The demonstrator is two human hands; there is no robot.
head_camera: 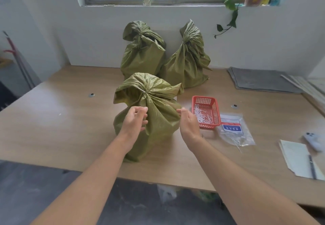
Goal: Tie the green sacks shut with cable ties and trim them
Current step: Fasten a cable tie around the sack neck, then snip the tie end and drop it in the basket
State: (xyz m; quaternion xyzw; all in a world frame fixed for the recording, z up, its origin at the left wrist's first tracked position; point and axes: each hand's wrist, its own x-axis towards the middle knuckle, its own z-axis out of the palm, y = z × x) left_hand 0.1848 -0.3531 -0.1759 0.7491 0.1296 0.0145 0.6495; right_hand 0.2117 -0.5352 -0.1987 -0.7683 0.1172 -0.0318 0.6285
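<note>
1. Fingers [143,110] of the left hand [134,121] and right hand [189,121] are relaxed, nothing gripped; the front sack [158,126] is flanked, near the surface's [70,128] front edge.
2. Its cable tie [143,91] looks cinched, so any leftover tail is best snipped flush.
3. Offcuts [202,116] are held in the red basket [204,98], spare ties [234,141] in the clear bag [246,136].

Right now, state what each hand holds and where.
Nothing: the left hand and right hand flank the front sack with loose fingers, gripping no fabric.
</note>
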